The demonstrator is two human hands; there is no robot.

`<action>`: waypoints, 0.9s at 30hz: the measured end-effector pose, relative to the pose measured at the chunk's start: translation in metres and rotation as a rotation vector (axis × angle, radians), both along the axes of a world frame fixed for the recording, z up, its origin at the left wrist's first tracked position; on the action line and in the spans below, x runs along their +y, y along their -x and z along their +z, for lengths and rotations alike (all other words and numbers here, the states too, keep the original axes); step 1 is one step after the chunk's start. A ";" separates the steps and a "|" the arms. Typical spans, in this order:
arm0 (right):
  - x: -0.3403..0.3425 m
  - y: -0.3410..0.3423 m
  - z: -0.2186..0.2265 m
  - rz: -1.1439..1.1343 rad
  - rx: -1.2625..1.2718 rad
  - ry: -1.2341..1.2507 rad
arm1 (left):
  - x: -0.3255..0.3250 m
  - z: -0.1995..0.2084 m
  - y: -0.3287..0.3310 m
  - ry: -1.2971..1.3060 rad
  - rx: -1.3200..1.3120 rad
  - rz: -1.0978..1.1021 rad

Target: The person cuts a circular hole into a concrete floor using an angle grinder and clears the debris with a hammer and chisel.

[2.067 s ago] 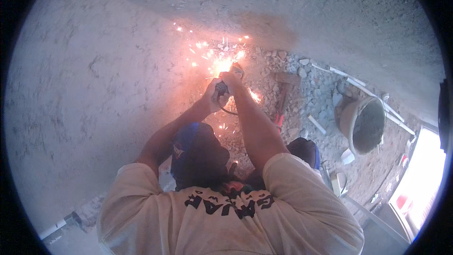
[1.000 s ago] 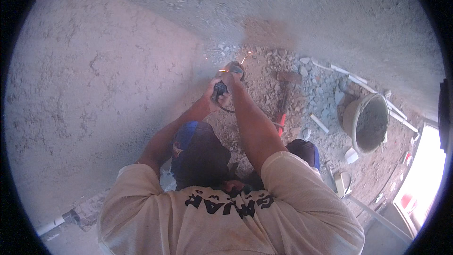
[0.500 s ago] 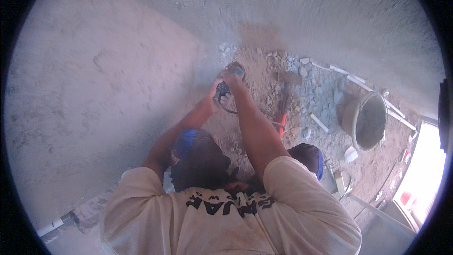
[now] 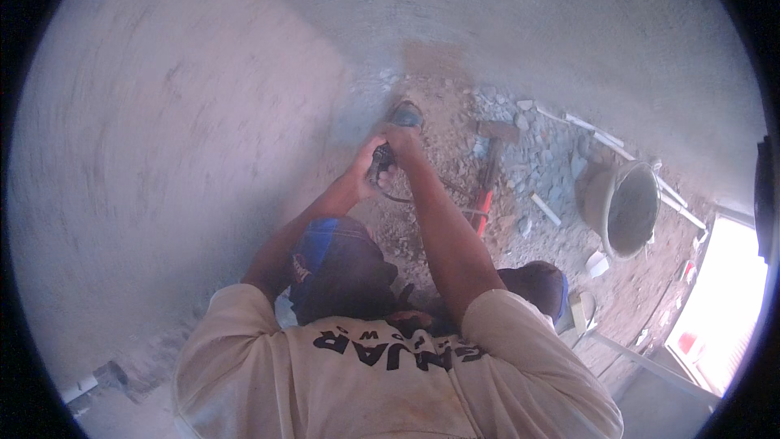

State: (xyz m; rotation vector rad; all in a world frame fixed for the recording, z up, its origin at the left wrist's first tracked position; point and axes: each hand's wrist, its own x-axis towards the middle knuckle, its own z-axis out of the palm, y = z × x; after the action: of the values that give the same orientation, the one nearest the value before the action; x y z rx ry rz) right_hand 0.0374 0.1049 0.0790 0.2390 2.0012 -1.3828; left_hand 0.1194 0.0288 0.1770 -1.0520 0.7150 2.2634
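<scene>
With both hands I hold a dark, corded power tool that looks like an angle grinder [image 4: 406, 115], its head pointing away from me into the corner by the wall. My right hand [image 4: 401, 143] is wrapped over its front body. Behind it, my left hand [image 4: 368, 169] grips the rear part, fingers curled round from the left. The cord [image 4: 396, 197] runs back under my right forearm. Dust blurs the tool's tip, so whether it touches the wall cannot be made out. To the right lies a sledgehammer [image 4: 486, 197] with a red handle on the rubble.
Rough plastered walls [image 4: 179, 114] meet ahead of me. Broken rubble [image 4: 540, 158] covers the ground at right, with a short white pipe piece [image 4: 546, 210]. A mortar-stained bucket [image 4: 600, 211] stands farther right. Long white pipes [image 4: 605, 132] lie along the wall; beyond is a bright opening [image 4: 723, 293].
The tool's head has tilted slightly, and its teal part shows more. An orange glint at its front is gone. Both hands keep their grip, and my view has shifted a little.
</scene>
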 end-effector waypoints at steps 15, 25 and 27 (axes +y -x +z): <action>0.024 -0.044 0.095 -0.286 -0.544 0.967 | -0.001 0.063 -0.030 0.229 0.193 -0.019; -0.004 -0.035 0.037 0.138 -0.115 0.514 | 0.006 0.060 -0.043 0.766 0.219 -0.235; -0.012 -0.041 0.017 0.246 0.024 0.369 | 0.002 0.054 -0.048 0.910 0.189 -0.342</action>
State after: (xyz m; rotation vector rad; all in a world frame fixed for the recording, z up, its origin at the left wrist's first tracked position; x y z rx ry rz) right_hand 0.0782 0.0930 0.0961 -0.1847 1.6864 -1.5613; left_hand 0.1673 0.0304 0.2314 -0.9639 1.9446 1.7353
